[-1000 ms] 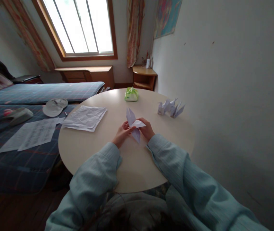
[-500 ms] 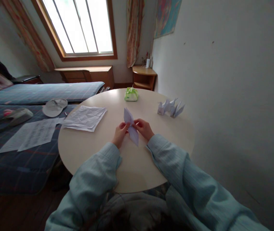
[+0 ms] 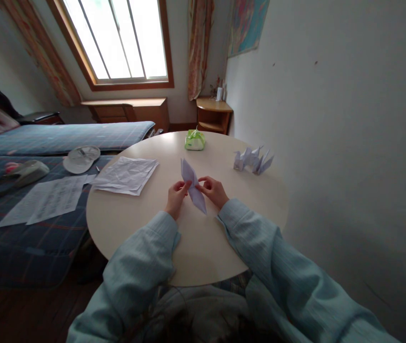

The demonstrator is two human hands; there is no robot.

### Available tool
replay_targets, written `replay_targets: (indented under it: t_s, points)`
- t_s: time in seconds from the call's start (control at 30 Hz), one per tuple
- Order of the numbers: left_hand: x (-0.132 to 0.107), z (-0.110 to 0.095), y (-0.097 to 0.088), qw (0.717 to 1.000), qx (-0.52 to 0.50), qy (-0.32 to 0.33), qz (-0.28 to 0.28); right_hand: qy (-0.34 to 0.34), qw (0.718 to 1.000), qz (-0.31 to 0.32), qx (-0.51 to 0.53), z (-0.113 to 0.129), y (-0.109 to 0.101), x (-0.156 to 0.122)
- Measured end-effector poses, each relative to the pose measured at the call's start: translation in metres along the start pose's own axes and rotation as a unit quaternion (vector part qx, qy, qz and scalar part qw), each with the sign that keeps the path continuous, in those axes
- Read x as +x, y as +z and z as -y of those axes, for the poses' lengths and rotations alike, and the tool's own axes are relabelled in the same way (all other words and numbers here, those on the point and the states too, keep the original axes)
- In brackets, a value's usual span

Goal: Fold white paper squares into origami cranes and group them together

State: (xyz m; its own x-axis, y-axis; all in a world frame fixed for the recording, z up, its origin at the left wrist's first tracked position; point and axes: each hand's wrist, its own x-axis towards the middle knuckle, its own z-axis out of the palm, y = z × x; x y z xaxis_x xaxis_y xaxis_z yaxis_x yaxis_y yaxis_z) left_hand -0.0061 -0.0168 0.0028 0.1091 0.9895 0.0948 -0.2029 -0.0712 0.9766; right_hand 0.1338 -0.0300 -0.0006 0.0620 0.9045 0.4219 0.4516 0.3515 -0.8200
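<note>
A pale folded paper (image 3: 196,196), long and pointed at both ends, is held over the round table between my two hands. My left hand (image 3: 177,196) pinches its left side near the middle, thumb on top. On the opposite side, my right hand (image 3: 214,190) is closed on the paper's middle with thumb and forefinger. One tip points away from me, the other toward me and slightly right. Farther right on the table stand several folded paper cranes (image 3: 252,160), close together.
The round table (image 3: 210,257) carries a stack of creased white paper sheets (image 3: 126,175) at left and a green tissue pack (image 3: 194,140) at the far side. Left of it, a bed (image 3: 38,252) holds printed sheets (image 3: 53,200) and a white cap (image 3: 81,159). A wall (image 3: 349,143) rises at right.
The folded paper has turned slightly, its far tip shifting left and its near tip a little right. My left hand has moved slightly left; both hands keep hold of it.
</note>
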Motion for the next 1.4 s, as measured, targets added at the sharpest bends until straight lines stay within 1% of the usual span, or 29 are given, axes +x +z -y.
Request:
replay_targets:
  t_s: [0.2,0.37,0.53,0.67,0.87,1.07,1.4]
  points:
    - [-0.0002,-0.0017,0.0006,1.000,0.022,0.014,-0.005,0.028,0.999,0.031,0.030,0.0024,-0.0006,-0.0018]
    - [0.0006,-0.0026,0.0013,0.999,0.039,0.037,-0.003,0.040,0.996,0.003,0.075,0.0032,-0.0004,-0.0014]
    - [0.0002,-0.0035,0.0019,0.999,0.039,0.034,0.005,0.024,0.993,-0.021,0.117,0.0041,-0.0002,-0.0006]
    - [-0.0020,-0.0054,0.0030,0.999,0.019,0.023,0.021,0.011,0.994,-0.032,0.106,0.0073,-0.0025,-0.0010]
    - [-0.0055,-0.0069,0.0055,0.997,-0.036,0.004,0.065,-0.004,0.996,-0.038,0.076,0.0081,-0.0043,-0.0012]
    - [-0.0033,-0.0039,0.0054,0.998,-0.029,0.025,0.046,0.006,0.997,-0.034,0.072,0.0080,-0.0033,-0.0010]
    - [-0.0029,-0.0038,0.0030,0.999,-0.032,0.015,0.022,-0.001,0.998,-0.028,0.051,0.0073,-0.0034,-0.0001]
